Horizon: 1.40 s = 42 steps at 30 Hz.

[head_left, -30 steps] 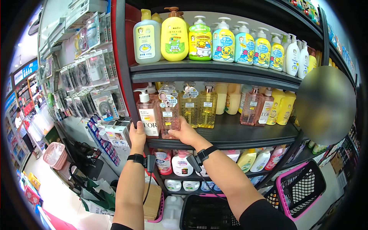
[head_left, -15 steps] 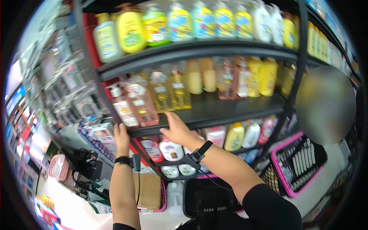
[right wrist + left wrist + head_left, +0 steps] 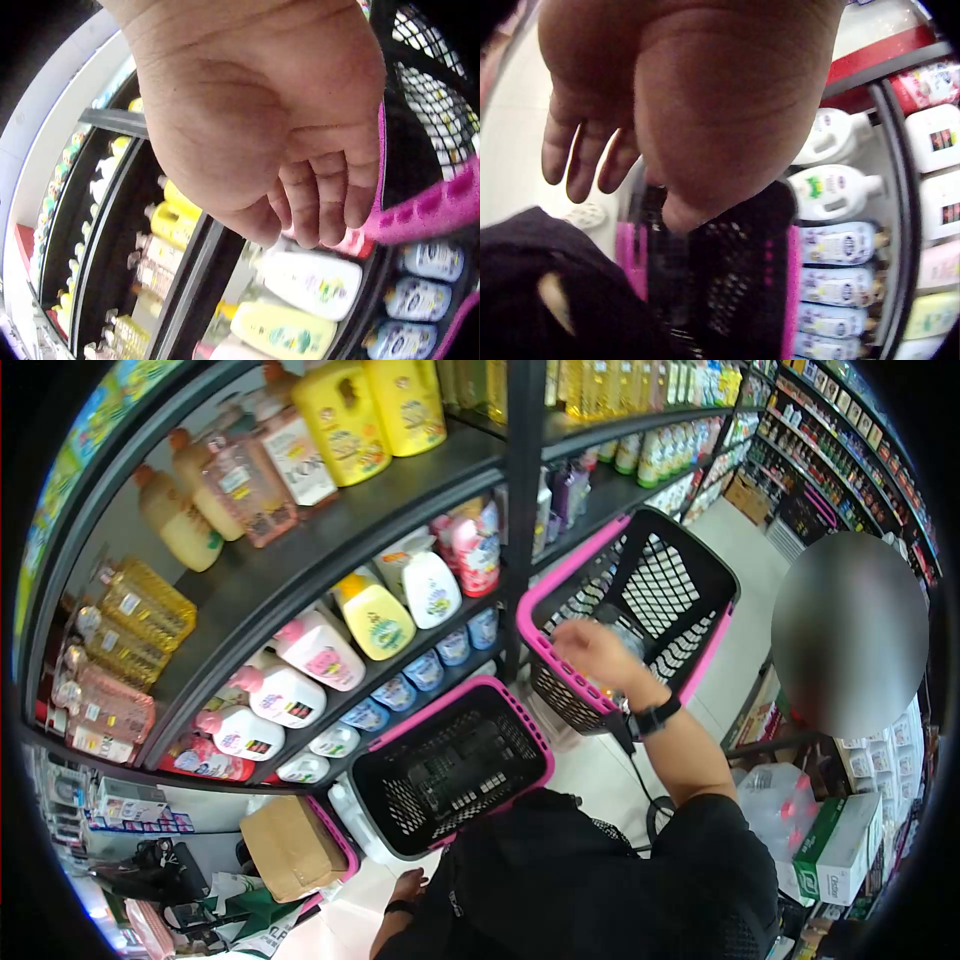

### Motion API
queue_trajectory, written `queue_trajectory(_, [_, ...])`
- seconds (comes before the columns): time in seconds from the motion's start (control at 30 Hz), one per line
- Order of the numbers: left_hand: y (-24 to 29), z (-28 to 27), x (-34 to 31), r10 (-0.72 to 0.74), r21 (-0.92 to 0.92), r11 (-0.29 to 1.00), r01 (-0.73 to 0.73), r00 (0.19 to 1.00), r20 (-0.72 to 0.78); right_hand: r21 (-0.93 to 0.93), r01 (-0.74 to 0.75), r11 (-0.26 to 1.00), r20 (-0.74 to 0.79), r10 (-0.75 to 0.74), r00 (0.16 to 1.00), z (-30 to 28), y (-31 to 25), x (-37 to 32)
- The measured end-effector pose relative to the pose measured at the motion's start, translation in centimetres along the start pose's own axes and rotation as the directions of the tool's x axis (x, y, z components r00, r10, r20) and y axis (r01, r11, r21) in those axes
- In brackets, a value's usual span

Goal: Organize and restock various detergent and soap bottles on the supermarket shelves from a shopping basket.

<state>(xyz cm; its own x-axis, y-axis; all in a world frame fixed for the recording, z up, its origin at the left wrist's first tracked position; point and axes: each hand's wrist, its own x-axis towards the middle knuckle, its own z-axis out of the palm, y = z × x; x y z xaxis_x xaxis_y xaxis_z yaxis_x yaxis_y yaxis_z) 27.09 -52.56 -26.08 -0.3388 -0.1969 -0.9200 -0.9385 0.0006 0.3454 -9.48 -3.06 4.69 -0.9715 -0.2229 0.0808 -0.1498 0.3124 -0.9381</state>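
Observation:
My right hand (image 3: 598,652) is over the near rim of a black basket (image 3: 655,585) with a pink rim, at the shelf's right; something clear lies inside. In the right wrist view the hand (image 3: 262,112) shows its palm, fingers loosely extended, holding nothing; whether it touches the rim I cannot tell. My left hand (image 3: 408,884) hangs low beside my body, near a second black basket (image 3: 450,760) on the floor. The left wrist view shows that hand (image 3: 697,97) with relaxed fingers and nothing in them.
Shelves (image 3: 330,535) on the left hold pink bottles (image 3: 105,700), yellow bottles (image 3: 405,405) and white pump bottles (image 3: 288,693). A cardboard box (image 3: 290,847) stands at the lower left. Clear jugs (image 3: 775,800) and a green and white box (image 3: 838,850) stand at the right.
The view has swung right and down. My hands have left the pink bottles and shelf edge; the right moved over to the basket, the left dropped beside my body.

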Motion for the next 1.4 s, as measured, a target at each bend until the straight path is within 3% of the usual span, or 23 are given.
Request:
queue_trajectory(0.03, [-2.4,0.1,2.5,-0.112,0.164,0.98,0.109,0.994,0.006,0.118,-0.143,0.983,0.004,0.143,0.99,-2.9,1.1,1.1])
queue_trajectory(0.1, [-4.2,-0.1,4.8,-0.232,0.425,0.877,0.223,0.972,-0.031,-0.021,-0.01,1.0,-0.15,0.007,0.989,-6.7,5.1,3.6])
queue_trajectory(0.13, [-3.9,-0.4,6.1,0.066,0.711,0.675,-0.196,0.976,0.207,-0.057,-0.132,0.99,-0.158,0.121,0.98,-8.2,6.7,4.6])
queue_trajectory(0.17, [-2.7,-0.1,5.8,0.355,0.825,0.242,-0.51,0.838,0.414,-0.175,-0.216,0.96,-0.174,0.186,0.967,-9.4,8.4,5.6])
queue_trajectory(0.2, [-2.5,-0.9,7.5,0.229,0.723,0.634,-0.275,0.959,0.165,-0.236,-0.263,0.936,-0.155,0.231,0.961,-10.2,10.5,6.3])
queue_trajectory(0.23, [-0.2,0.1,6.3,0.105,0.407,0.908,-0.1,0.994,0.009,-0.298,-0.301,0.906,-0.135,0.273,0.953,-10.8,12.9,7.0])
queue_trajectory(0.27, [2.2,1.3,4.8,0.054,0.105,0.993,-0.047,0.997,-0.063,-0.351,-0.319,0.88,-0.084,0.31,0.947,-11.1,15.5,7.5])
queue_trajectory(0.3, [5.1,3.1,1.9,0.038,-0.051,0.998,-0.044,0.993,-0.115,-0.406,-0.327,0.853,-0.031,0.345,0.938,-11.2,18.2,8.2])
queue_trajectory(0.4, [8.5,5.8,0.2,0.152,-0.094,0.983,-0.16,0.985,-0.083,-0.538,-0.349,0.767,0.118,0.479,0.87,-10.2,20.3,7.9])
queue_trajectory(0.47, [8.9,7.4,-1.5,0.203,-0.054,0.976,-0.209,0.973,-0.107,-0.602,-0.339,0.723,0.158,0.524,0.837,-10.0,23.2,8.2])
queue_trajectory(0.53, [9.3,9.0,-3.8,0.183,0.017,0.983,-0.183,0.973,-0.14,-0.637,-0.303,0.708,0.039,0.423,0.905,-9.4,26.0,7.9])
queue_trajectory(0.63, [4.4,8.0,-4.9,0.193,0.285,0.944,-0.163,0.978,-0.079,-0.664,-0.284,0.692,0.029,0.403,0.915,-8.4,29.1,6.9])
queue_trajectory(0.73, [-6.7,4.9,0.1,0.146,0.703,0.704,-0.1,0.989,-0.006,-0.712,-0.287,0.641,0.056,0.459,0.886,-7.2,29.4,5.5])
queue_trajectory(0.77, [-5.3,6.4,-1.4,0.091,0.845,0.534,-0.03,0.996,-0.022,-0.697,-0.277,0.662,0.043,0.424,0.905,-7.0,30.2,5.3])
queue_trajectory(0.83, [-7.5,6.5,-3.8,0.273,0.863,0.427,-0.269,0.949,0.16,-0.748,-0.31,0.587,-0.028,0.439,0.898,-6.3,28.3,5.3])
queue_trajectory(0.97, [-9.4,6.4,-3.4,0.281,0.871,0.396,-0.292,0.941,0.188,-0.831,-0.262,0.49,-0.013,0.453,0.891,-5.8,27.7,5.9])
queue_trajectory(1.0, [-9.3,6.4,-2.7,0.347,0.886,0.31,-0.344,0.909,0.232,-0.829,-0.266,0.491,-0.014,0.459,0.888,-5.8,27.9,6.1])
queue_trajectory(1.07, [-6.0,6.7,-4.9,0.239,0.768,0.626,-0.135,0.971,-0.024,-0.82,-0.268,0.506,-0.012,0.452,0.892,-5.9,28.5,6.4])
queue_trajectory(1.1, [-0.4,8.4,-9.0,0.178,0.657,0.753,-0.035,0.972,-0.151,-0.81,-0.266,0.522,-0.01,0.441,0.897,-6.0,29.2,6.3])
queue_trajectory(1.17, [-3.3,6.5,-1.7,-0.045,0.238,0.967,0.085,0.985,-0.167,-0.801,-0.258,0.54,-0.013,0.416,0.909,-6.8,29.6,6.1])
queue_trajectory(1.27, [5.9,6.2,-6.4,0.099,0.034,0.995,-0.095,0.985,-0.142,-0.829,-0.174,0.531,0.04,0.367,0.93,-8.6,29.2,5.9])
queue_trajectory(1.3, [6.4,5.0,-4.7,0.044,-0.196,0.978,-0.07,0.99,-0.134,-0.85,-0.094,0.518,0.111,0.35,0.93,-9.8,27.5,6.3])
queue_trajectory(1.4, [15.7,5.0,-7.5,0.356,-0.196,0.907,-0.374,0.927,-0.119,-0.884,0.022,0.468,0.186,0.307,0.933,-13.6,20.6,6.6])
